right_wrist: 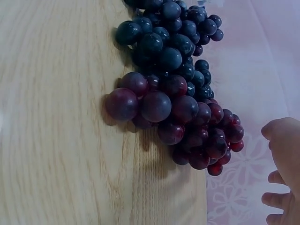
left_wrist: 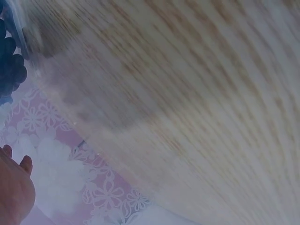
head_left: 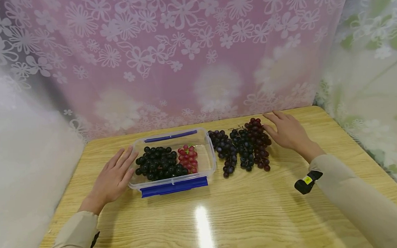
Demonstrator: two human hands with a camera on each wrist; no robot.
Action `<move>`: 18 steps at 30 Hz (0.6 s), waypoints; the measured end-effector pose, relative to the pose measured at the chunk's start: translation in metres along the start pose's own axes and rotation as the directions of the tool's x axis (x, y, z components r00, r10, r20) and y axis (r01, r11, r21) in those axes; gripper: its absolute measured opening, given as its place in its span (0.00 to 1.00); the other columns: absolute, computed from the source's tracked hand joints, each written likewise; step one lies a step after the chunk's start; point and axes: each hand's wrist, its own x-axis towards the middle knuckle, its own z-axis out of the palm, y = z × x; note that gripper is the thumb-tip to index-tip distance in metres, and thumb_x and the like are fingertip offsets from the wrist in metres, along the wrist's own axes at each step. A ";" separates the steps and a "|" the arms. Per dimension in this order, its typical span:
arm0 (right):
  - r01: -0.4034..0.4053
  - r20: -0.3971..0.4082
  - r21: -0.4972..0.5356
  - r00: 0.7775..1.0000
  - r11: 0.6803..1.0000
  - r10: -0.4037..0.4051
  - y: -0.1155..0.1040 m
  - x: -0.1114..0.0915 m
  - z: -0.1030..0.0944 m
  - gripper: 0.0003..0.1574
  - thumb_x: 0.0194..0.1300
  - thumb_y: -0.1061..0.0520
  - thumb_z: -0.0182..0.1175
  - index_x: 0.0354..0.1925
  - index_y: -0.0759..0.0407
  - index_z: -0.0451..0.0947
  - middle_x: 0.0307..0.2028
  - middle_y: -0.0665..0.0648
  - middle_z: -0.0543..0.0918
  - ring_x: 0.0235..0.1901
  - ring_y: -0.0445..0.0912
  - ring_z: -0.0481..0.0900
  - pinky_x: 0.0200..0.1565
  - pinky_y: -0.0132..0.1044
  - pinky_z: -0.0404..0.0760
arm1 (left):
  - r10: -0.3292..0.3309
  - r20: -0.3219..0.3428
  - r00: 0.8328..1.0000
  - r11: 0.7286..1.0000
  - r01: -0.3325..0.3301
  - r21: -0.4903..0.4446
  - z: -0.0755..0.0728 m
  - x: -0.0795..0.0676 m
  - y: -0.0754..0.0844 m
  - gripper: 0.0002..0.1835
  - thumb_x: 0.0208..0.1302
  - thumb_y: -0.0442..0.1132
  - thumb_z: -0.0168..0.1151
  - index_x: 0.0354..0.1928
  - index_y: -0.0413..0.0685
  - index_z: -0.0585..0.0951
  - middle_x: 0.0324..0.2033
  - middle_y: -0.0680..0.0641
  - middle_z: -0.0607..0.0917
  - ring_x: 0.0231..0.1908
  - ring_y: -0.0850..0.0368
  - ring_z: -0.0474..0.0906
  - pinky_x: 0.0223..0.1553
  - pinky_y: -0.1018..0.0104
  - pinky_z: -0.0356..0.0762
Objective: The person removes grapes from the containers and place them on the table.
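A clear plastic box (head_left: 172, 183) with blue clips stands left of centre on the table. Inside it lie a bunch of black grapes (head_left: 158, 161) and a smaller bunch of pinkish-red grapes (head_left: 188, 158). My left hand (head_left: 112, 177) is at the box's left side, fingers extended, touching or very near its rim. Right of the box lie three bunches side by side: dark purple grapes (head_left: 225, 148), blackish grapes (head_left: 244, 148) and dark red grapes (right_wrist: 180, 117). Just right of the dark red bunch is my right hand (head_left: 286, 130), its fingers stretched out, holding nothing.
The wooden table (head_left: 255, 210) ends at the back against a pink flowered curtain (head_left: 182, 65). Pale cloth hangs at the left and right sides. A black strap (head_left: 308, 182) sits on my right sleeve.
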 end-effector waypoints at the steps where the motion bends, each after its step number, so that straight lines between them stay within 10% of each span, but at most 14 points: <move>1: 0.000 0.002 -0.007 1.000 1.000 0.000 0.000 -0.001 -0.001 0.34 0.75 0.45 0.46 0.71 0.61 0.59 0.68 0.74 0.55 0.62 0.72 0.56 0.62 0.64 0.52 | -0.002 0.000 1.000 1.000 0.002 -0.005 0.000 0.000 0.000 0.32 0.73 0.44 0.49 0.75 0.51 0.54 0.74 0.46 0.50 0.72 0.44 0.42 0.64 0.39 0.50; 18: -0.024 0.087 -0.142 0.995 0.990 0.037 -0.030 -0.006 -0.005 0.44 0.71 0.30 0.36 0.75 0.51 0.51 0.70 0.71 0.48 0.68 0.69 0.43 0.63 0.68 0.38 | -0.010 0.002 1.000 1.000 0.010 -0.015 0.002 0.000 -0.002 0.32 0.73 0.44 0.48 0.75 0.52 0.53 0.74 0.47 0.49 0.71 0.42 0.45 0.64 0.38 0.50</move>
